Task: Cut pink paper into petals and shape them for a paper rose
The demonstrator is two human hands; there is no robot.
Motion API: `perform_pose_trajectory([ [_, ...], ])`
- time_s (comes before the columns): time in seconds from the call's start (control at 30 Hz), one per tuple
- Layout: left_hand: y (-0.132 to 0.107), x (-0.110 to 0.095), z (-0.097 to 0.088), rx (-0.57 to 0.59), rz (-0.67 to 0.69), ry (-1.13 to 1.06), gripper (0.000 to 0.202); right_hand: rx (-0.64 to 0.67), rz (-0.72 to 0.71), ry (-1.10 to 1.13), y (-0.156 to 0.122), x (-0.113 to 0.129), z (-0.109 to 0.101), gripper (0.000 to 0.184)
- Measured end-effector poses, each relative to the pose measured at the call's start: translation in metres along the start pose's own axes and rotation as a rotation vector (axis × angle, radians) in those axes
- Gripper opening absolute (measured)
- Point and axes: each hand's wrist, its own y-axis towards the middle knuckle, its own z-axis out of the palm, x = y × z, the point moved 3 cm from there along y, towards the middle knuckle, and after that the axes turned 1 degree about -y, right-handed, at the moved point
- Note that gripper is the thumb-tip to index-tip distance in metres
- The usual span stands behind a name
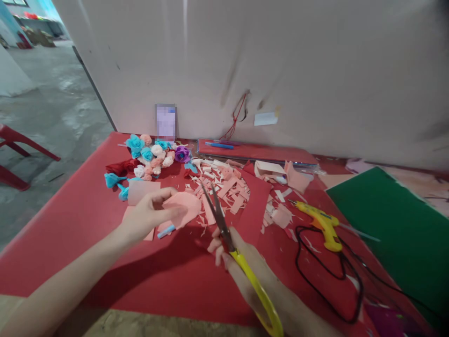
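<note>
My left hand (154,209) pinches a rounded piece of pink paper (187,208) between thumb and fingers, above the red table covering (182,276). In my right hand (242,255) are scissors with yellow handles (257,290). Their dark blades (218,213) point up and away from me, slightly parted, just right of the paper and apart from it. Beneath the left hand lie pink paper sheets (145,189) and a light blue stick-like piece (166,231). Pink paper scraps (231,187) are heaped beyond the blades.
Paper flowers (154,157) in blue, pink, white, red and purple sit at the back left. A yellow glue gun (322,222) with a looped black cord (298,271) lies right, beside a green board (393,224). A pale wall (245,61) borders the table's far edge.
</note>
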Motion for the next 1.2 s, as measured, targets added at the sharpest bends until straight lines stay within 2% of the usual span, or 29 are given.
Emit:
perform_pose_trajectory([
  [0.1, -0.003, 0.001, 0.001, -0.016, -0.013, 0.068, 0.018, 0.045, 0.034, -0.160, -0.003, 0.011, -0.003, 0.020],
  [0.2, -0.007, -0.001, 0.005, 0.012, -0.043, 0.158, 0.017, 0.043, 0.047, -0.212, -0.004, 0.020, -0.004, 0.018],
  [0.37, -0.014, -0.011, 0.012, 0.021, -0.063, 0.231, 0.012, 0.019, -0.027, -0.341, -0.003, 0.019, 0.000, 0.015],
  [0.47, -0.015, -0.011, 0.014, 0.051, -0.093, 0.205, 0.019, -0.021, -0.099, -0.423, -0.004, 0.017, 0.002, 0.016],
  [0.63, -0.016, -0.008, 0.015, 0.127, -0.075, 0.174, 0.017, -0.038, -0.141, -0.501, -0.005, 0.020, 0.002, 0.018],
  [0.8, -0.016, -0.007, 0.015, 0.145, -0.064, 0.145, 0.014, -0.030, -0.071, -0.307, -0.004, 0.020, 0.002, 0.019],
  [0.97, -0.015, -0.001, 0.015, -0.026, -0.021, -0.014, 0.018, -0.025, 0.061, 0.055, -0.006, 0.011, 0.002, 0.017],
  [1.1, -0.016, 0.005, 0.019, -0.090, -0.011, -0.142, 0.018, 0.050, 0.076, 0.049, -0.008, 0.013, 0.003, 0.015],
  [1.2, -0.016, 0.007, 0.021, -0.107, -0.006, -0.198, 0.017, 0.032, 0.076, 0.029, -0.009, 0.011, 0.007, 0.016],
])
